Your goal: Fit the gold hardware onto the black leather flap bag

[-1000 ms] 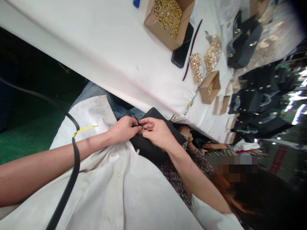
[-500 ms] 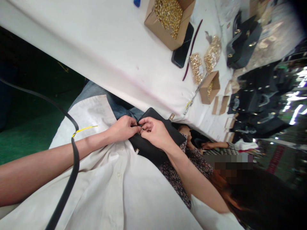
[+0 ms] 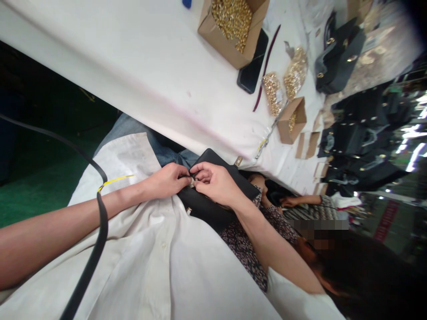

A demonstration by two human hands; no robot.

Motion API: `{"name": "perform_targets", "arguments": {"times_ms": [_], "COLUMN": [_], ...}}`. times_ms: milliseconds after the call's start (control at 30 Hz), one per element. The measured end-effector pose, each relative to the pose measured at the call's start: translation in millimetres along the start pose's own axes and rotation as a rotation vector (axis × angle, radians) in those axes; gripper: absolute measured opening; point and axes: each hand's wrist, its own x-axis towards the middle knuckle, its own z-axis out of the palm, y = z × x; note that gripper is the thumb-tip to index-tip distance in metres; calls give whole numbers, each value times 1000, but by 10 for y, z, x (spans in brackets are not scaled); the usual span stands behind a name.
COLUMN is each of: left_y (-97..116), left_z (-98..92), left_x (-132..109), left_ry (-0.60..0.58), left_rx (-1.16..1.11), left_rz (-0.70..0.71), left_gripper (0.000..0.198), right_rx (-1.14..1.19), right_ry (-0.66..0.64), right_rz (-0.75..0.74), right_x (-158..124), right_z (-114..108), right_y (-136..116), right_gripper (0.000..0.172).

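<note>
A black handbag (image 3: 208, 209) lies across my lap against the table edge, its flap turned back towards the table. A gold clasp (image 3: 238, 161) sits at the flap's edge. Thumb and fingers of my left hand (image 3: 167, 181) are pinched together at the bag's end. My right hand (image 3: 213, 183) meets it there, fingers curled and closed over the bag. Between the fingertips of both hands shows a small pale or metallic piece (image 3: 194, 181), too small to name. My right hand and forearm hide part of the bag.
On the white table (image 3: 140, 75) stand a cardboard box of gold fittings (image 3: 230, 51), a phone (image 3: 251, 73), bags of gold pieces (image 3: 273, 93) and a smaller box (image 3: 289, 126). Black handbags (image 3: 360, 142) are crowded farther along. A co-worker in a patterned sleeve (image 3: 247, 253) sits close on my right.
Both hands stay at the same spot on the handbag, with only slight finger movement. The small pale piece between the fingertips shows more clearly. The view has shifted slightly.
</note>
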Motion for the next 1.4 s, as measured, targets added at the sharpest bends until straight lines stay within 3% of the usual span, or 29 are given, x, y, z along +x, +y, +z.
{"name": "perform_targets", "arguments": {"times_ms": [567,733,967,1167,1400], "left_y": [123,131,118,120,40], "left_z": [101,69,-40,33,149], "left_x": [35,31,-84,-114,-40], "left_ry": [69,33,-112,-110,12], "left_rx": [91,92,-31,56,302], "left_rz": [-11,-17,19,28,51], "left_gripper": [25,21,28,32,35], "right_rx": [-24,3,-21,-36,-52], "right_ry": [-51,-89,-53,-53,-115], "right_rz": [3,34,-12,-25,-53], "right_x": [41,43,42,8,40], "right_z": [-100,-138,-112,-102,-91], "right_y": [-16,-43,-6,27,4], "right_gripper": [31,34,29,25,27]}}
